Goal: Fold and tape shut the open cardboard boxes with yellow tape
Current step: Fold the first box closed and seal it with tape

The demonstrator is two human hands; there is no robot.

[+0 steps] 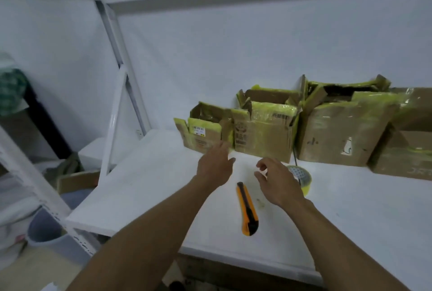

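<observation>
Cardboard boxes (336, 131): four stand in a row against the wall (210, 56), beyond the left hand (215, 164) and the right hand (275, 180); their top flaps stand up, and yellow tape covers many edges.
Smallest box (203, 134): it is the left end of the row, straight ahead of the left fingertips; it has a label on its front.
Left hand: stretched forward, fingers straight and relaxed, holding nothing. The fingertips are blurred and very near the lower front of the smallest box; I cannot tell if they touch it.
Right hand: it is above the white table (145, 173), fingers loosely curled, thumb and forefinger apart, nothing between them.
Yellow tape roll (301, 178): it lies flat on the table just behind the right hand, on its outer side, partly hidden by the hand, near the front of the boxes.
Utility knife (247, 211): orange and black, it lies on the table between the two forearms, nearer to the person than both hands.
</observation>
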